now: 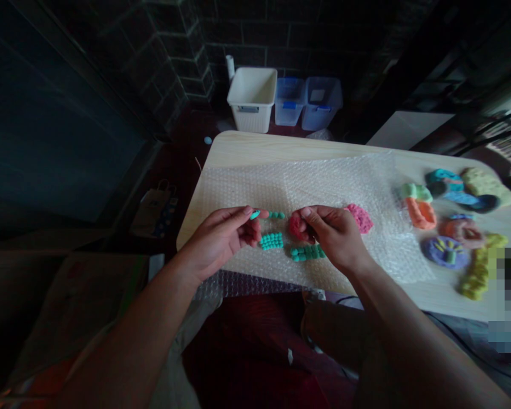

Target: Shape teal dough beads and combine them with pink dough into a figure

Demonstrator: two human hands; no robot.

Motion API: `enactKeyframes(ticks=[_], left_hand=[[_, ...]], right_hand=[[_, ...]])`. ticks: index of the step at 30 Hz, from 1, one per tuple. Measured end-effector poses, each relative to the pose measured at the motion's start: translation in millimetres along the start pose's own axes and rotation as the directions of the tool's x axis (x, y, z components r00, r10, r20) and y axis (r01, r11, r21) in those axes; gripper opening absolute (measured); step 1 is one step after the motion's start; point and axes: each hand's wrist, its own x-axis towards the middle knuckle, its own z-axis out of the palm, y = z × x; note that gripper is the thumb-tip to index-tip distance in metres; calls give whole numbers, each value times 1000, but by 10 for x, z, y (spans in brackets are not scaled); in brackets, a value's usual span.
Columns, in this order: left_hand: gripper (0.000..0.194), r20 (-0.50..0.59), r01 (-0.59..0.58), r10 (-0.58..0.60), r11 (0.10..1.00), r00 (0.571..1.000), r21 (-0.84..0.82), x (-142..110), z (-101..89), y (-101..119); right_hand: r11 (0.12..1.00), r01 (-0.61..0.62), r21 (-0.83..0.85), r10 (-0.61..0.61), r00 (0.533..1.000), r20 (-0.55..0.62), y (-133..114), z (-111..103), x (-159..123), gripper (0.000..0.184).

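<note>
Between the thumb and forefinger of my left hand (223, 236) is a small teal piece of clay (254, 215). My right hand (338, 233) closes its fingertips on a pinkish-red lump of clay (297, 226). Below and between the hands, a small grid of teal clay balls (271, 241) lies on bubble wrap (336, 182). A short row of teal balls (276, 215) lies just beyond it. More teal pieces (305, 253) are partly covered by my right hand. A textured pink clay lump (361, 219) rests behind the right hand.
Colourful clay-like shapes stand on the table's right side, including an orange and green one (420, 213), a purple disc (445, 251) and a yellow piece (483, 270). Past the table's far edge (247, 142) are a white bin (252, 102) and two clear boxes (322, 105).
</note>
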Motion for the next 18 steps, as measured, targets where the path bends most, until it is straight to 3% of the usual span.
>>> enactKeyframes(ticks=[8, 11, 15, 18], left_hand=[[20, -111, -77, 83, 995, 990, 62, 17, -18, 54], [21, -175, -140, 186, 959, 967, 249, 53, -97, 48], [19, -143, -168, 335, 743, 931, 648, 87, -225, -28], [11, -66, -151, 357, 545, 932, 824, 85, -279, -89]], right_hand=[[994, -59, 89, 64, 996, -54, 67, -31, -7, 33], [993, -74, 94, 79, 996, -52, 50, -42, -10, 29], [995, -55, 84, 60, 997, -57, 54, -73, 7, 33], [995, -46, 94, 51, 997, -51, 74, -92, 23, 30]])
